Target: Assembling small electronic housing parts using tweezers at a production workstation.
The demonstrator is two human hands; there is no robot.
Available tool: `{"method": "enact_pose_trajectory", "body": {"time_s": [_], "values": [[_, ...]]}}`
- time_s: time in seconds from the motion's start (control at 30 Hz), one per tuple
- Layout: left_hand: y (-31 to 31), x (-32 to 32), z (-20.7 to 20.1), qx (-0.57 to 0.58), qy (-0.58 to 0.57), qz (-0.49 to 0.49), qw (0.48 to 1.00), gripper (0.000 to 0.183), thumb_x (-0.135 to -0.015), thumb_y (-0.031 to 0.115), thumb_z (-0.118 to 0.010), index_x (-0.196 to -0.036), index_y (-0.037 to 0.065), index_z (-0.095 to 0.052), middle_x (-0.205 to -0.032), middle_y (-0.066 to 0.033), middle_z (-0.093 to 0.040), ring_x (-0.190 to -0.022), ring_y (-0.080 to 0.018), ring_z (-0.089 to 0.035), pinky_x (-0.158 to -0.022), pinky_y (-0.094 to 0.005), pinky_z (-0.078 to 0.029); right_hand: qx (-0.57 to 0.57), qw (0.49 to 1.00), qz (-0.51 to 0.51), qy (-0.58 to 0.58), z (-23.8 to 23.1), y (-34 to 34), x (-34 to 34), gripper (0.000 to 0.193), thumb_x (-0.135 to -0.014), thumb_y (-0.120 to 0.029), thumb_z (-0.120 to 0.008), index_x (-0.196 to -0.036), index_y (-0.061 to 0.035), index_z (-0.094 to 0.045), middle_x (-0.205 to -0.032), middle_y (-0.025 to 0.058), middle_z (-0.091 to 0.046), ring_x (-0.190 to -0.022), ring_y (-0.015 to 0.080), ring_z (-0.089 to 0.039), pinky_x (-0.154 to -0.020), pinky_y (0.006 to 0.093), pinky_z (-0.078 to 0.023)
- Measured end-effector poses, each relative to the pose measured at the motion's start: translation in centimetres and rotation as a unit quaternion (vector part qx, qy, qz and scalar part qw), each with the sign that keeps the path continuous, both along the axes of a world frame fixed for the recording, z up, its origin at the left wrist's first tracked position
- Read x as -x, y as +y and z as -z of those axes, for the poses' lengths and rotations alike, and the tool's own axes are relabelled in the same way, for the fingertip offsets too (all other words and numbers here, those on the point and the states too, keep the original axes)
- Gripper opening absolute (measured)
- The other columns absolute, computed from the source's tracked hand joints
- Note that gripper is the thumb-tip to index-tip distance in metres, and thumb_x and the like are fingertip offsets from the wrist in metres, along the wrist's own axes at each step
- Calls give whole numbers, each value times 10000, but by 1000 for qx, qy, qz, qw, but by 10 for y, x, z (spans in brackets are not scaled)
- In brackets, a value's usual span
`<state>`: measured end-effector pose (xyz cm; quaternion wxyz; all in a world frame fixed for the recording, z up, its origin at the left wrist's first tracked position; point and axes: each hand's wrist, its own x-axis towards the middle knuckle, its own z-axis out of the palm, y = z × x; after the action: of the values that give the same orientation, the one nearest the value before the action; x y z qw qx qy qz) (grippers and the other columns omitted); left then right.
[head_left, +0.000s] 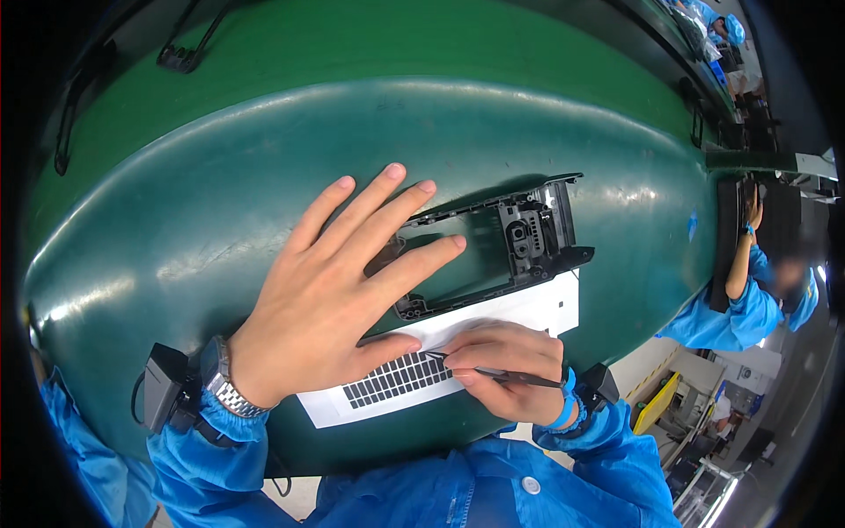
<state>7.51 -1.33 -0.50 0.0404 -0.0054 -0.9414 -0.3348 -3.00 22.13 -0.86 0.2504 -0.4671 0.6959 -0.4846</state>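
Observation:
A black plastic frame (532, 231) with a wide rectangular opening lies on the green tabletop. My left hand (321, 295) is spread over its left end, fingers apart, with the thumb by a white sheet (563, 299). Rows of small black rectangular stickers (396, 384) cover the near part of that sheet, which lies partly beneath the frame's near edge. Dark tweezers (528, 378) are pinched in my right hand (506, 352), their tip close to the upper right stickers. Whether the tip grips a sticker is too small to tell.
The green table (220, 211) has a curved far edge, with a green floor beyond. At the right, a co-worker in blue (735, 304) works with their hands over a dark surface. A yellow panel (657, 403) and equipment stand at the lower right. Another blue sleeve (88, 453) shows at the lower left.

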Motion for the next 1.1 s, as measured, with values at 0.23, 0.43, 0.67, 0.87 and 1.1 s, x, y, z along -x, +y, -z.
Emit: {"method": "enact_pose_trajectory", "body": {"time_s": [0.23,0.43,0.67,0.87,1.1], "values": [[0,-1,0,-2,-3,-4,1000,924,-579,382,-926,-1442,237,-631,-1653,-139,-411,-1568,-379,-298,-1266,-567,-222,16,997,7,-70,4,2,0,150,-846,11,-798,-996,4,-784,-953,142,-771,-868,297,-749,-781,367,-601],[-1,1,-5,11,0,4,1000,946,-575,372,-933,-1453,222,-616,-1652,-146,-410,-1568,-376,-301,-1259,-574,-230,24,991,35,-126,-4,6,3,107,-886,9,-767,-992,15,-778,-935,144,-779,-884,275,-761,-781,361,-603],[11,26,-23,-67,55,-49,995,1001,-636,332,-947,-1495,56,-514,-1548,-174,-520,-1493,-399,-421,-1227,-584,-286,181,979,73,-62,-60,-2,57,87,-918,22,-703,-988,66,-730,-953,207,-757,-925,307,-748,-853,414,-594],[31,52,-3,-86,131,-74,985,769,-661,283,-931,-1318,45,-610,-1390,-155,-653,-1401,-378,-528,-1184,-549,-348,65,995,73,36,-41,-42,118,103,-990,-96,-689,-1019,3,-701,-954,97,-735,-878,181,-687,-792,315,-531],[22,59,2,-130,123,-63,982,767,-656,252,-937,-1309,61,-584,-1340,-126,-701,-1383,-336,-557,-1161,-521,-358,87,994,64,8,-18,-41,121,103,-978,-95,-703,-1029,-6,-703,-981,123,-746,-901,238,-711,-816,348,-548]]}}
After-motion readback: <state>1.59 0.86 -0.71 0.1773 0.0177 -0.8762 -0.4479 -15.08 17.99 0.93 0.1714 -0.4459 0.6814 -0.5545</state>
